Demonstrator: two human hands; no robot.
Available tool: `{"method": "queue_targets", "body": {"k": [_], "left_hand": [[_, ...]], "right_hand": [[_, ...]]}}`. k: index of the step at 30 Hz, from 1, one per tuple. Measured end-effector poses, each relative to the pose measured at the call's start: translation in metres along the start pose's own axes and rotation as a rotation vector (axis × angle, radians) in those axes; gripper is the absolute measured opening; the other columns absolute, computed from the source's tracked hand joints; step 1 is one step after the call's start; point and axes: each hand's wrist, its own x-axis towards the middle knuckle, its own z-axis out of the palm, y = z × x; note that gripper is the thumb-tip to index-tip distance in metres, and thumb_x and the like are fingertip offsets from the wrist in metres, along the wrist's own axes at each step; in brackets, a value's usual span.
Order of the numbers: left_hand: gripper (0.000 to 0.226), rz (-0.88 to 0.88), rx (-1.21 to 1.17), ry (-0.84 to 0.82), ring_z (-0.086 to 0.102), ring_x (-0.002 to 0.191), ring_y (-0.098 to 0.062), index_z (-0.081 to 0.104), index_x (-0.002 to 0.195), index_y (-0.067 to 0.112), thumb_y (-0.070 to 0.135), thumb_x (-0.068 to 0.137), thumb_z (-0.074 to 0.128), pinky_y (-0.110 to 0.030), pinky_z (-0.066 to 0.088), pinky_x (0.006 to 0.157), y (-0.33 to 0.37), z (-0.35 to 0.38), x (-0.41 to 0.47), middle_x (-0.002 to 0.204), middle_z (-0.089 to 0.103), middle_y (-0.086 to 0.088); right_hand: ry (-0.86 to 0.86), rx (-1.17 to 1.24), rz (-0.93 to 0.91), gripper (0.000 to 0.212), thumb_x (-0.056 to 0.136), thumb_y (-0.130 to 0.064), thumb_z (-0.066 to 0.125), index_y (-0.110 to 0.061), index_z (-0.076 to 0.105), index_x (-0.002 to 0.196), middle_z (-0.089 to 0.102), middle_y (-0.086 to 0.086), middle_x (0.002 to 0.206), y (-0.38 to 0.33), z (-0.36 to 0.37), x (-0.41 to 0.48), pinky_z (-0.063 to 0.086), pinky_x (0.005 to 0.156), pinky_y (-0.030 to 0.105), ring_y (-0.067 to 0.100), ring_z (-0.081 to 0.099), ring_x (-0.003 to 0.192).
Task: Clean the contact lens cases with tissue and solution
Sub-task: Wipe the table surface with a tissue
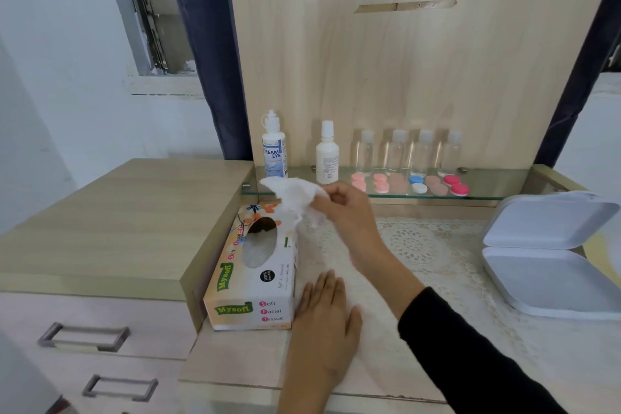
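The fingers (328, 196) of the right hand (349, 210) are pinching a white tissue (295, 191) just above the tissue box (252, 279). The left hand (324, 312) is lying flat on the bench (235, 356), fingers straight. The lens cases (408, 183) are sitting untouched on the glass shelf (497, 182) beside the solution bottle (274, 151), so the cleaning itself looks not yet begun.

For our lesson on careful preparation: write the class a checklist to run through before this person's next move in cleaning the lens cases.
1. One tissue out of the box: ok.
2. Firm grip by the right hand on it: ok, pinched.
3. The left hand free: ok, flat on the mat.
4. The solution bottle upright on the shelf: ok.
5. Its cap off: not ok.
6. The cases open: cannot tell.
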Motion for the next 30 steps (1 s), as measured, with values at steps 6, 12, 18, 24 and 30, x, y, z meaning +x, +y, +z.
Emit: {"method": "queue_targets", "body": {"k": [6,12,18,24,30], "left_hand": [[0.056,-0.204,-0.265,-0.232,0.056,0.120,-0.011,0.068,0.117,0.014,0.046,0.088,0.032,-0.038,0.041,0.102,-0.065,-0.058,-0.027,0.128,0.062,-0.002],[0.095,-0.182,-0.354,-0.207,0.001,0.146,-0.007,0.018,0.151,0.015,0.058,0.073,-0.013,-0.022,-0.017,0.110,-0.068,-0.072,-0.022,0.160,0.007,0.002],[0.091,-0.204,-0.338,-0.220,-0.002,0.146,-0.006,0.014,0.152,0.017,0.058,0.075,-0.014,-0.021,-0.013,0.112,-0.067,-0.071,-0.022,0.160,0.004,0.003],[0.086,-0.157,-0.294,-0.214,-0.002,0.145,-0.004,0.014,0.152,0.020,0.046,0.075,-0.016,-0.022,-0.008,0.117,-0.069,-0.070,-0.022,0.159,0.009,0.005],[0.083,-0.174,-0.313,-0.218,-0.004,0.145,-0.002,0.014,0.152,0.020,0.048,0.080,-0.015,-0.021,-0.009,0.116,-0.069,-0.068,-0.022,0.160,0.004,0.006]], "right_hand": [[0.061,-0.159,-0.065,0.036,0.083,0.012,0.053,-0.019,0.071,0.081,0.071,-0.004,0.078,0.013,-0.091,-0.012,0.047,0.059,0.013,0.002,0.062,0.068],[0.017,-1.022,-0.175,0.036,0.082,0.014,0.049,-0.007,0.076,0.091,0.072,0.008,0.104,0.054,-0.161,-0.036,0.048,0.083,0.023,0.021,0.066,0.094],[-0.307,-1.166,0.099,0.065,0.096,-0.057,0.025,-0.026,0.020,0.152,0.004,0.000,0.162,0.073,-0.139,-0.072,0.007,0.116,0.027,0.015,0.005,0.148],[-0.400,-1.119,-0.099,0.061,0.096,-0.055,0.003,-0.034,0.013,0.153,0.001,-0.001,0.162,0.085,-0.075,-0.099,-0.008,0.114,0.020,0.010,-0.004,0.148],[-0.400,-1.188,-0.126,0.089,0.078,-0.063,-0.011,-0.024,0.017,0.153,0.002,-0.005,0.161,0.079,-0.096,-0.112,-0.012,0.108,0.013,0.006,-0.003,0.147]]}}
